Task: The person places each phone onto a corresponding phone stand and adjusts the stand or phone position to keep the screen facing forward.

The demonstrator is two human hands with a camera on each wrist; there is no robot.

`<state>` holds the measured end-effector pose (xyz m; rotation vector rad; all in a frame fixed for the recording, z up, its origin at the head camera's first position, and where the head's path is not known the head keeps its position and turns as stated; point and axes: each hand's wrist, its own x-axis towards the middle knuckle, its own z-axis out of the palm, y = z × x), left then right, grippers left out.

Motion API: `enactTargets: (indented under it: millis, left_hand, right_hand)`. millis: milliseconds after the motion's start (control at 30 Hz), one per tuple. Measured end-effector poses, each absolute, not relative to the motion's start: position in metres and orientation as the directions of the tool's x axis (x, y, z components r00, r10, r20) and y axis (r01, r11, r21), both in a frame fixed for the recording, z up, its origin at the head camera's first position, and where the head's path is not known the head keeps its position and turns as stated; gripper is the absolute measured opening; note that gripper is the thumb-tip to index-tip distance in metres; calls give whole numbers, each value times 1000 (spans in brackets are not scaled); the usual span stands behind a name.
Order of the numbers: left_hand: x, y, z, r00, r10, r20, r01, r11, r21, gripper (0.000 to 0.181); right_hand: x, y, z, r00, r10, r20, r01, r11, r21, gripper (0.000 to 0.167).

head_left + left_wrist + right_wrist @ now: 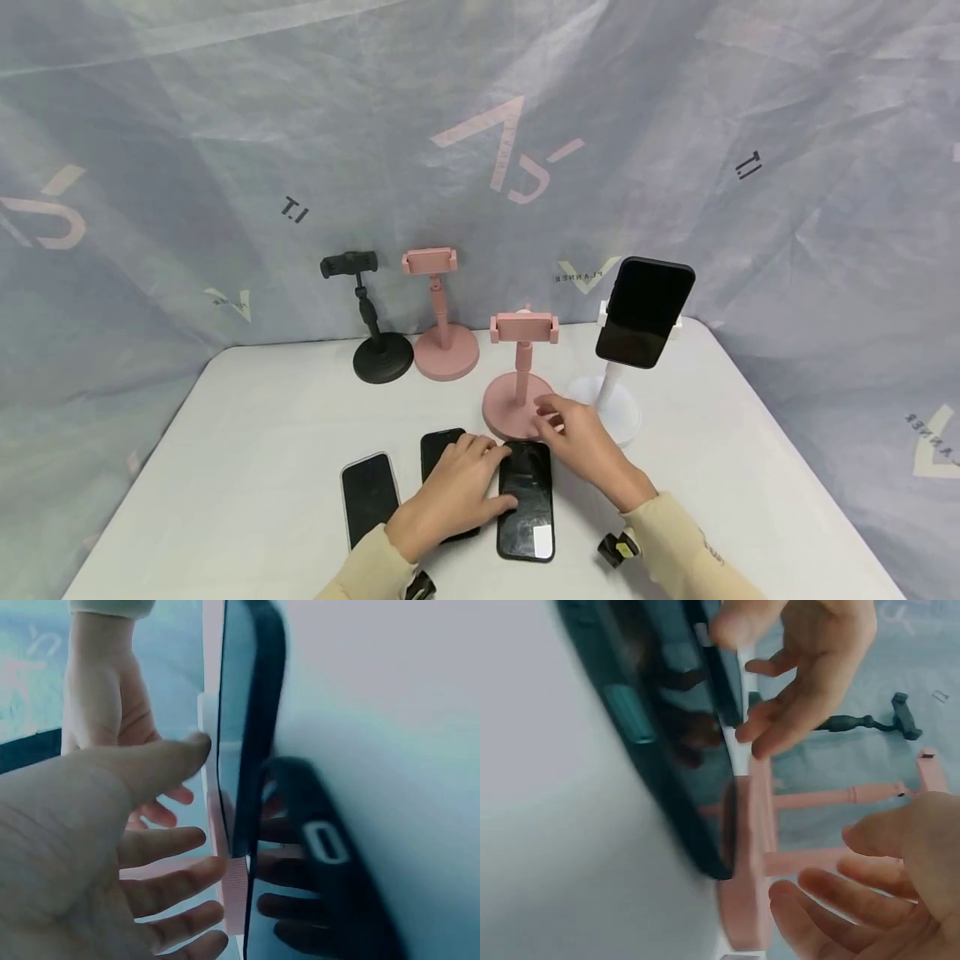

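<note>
My left hand (459, 492) hovers low over a black phone (432, 450) lying flat. Its thumb reaches over a second black phone (525, 500) to the right. In the left wrist view the left fingers (174, 883) are spread and hold nothing. My right hand (581, 437) is beside the round base of the front pink phone stand (523, 329), fingers loosely bent. The right wrist view shows nothing between the right thumb and fingers (855, 892); whether they touch the base I cannot tell.
A light-edged phone (370, 496) lies at the left. Behind stand a black phone stand (381, 354) and another pink phone stand (445, 350). At the right, a white phone stand (621, 412) bears a tilted black phone (647, 310). A grey printed cloth (300, 150) hangs behind the white table (247, 450).
</note>
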<state>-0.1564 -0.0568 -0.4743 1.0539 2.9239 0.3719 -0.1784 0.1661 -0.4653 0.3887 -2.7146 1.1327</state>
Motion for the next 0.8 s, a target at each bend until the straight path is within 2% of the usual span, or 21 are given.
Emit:
enactTargets:
  millis: [133,267,800]
  left_hand:
    - [-142,-59,-476,-755,656,28,649,740,178,92]
    - [-131,-58,-478,-742,670,9,664,734,140,114]
    - [-123,-57,-484,-774,633,-1,625,764,158,116]
  right_hand:
    - [-172,170,-475,-941,-198,273,-330,706,-627,8]
    - [-169,172,-485,-941,-204,270,-330,726,-603,5]
    - [-169,169,-494,-958,-219,187,-287,764,-577,7]
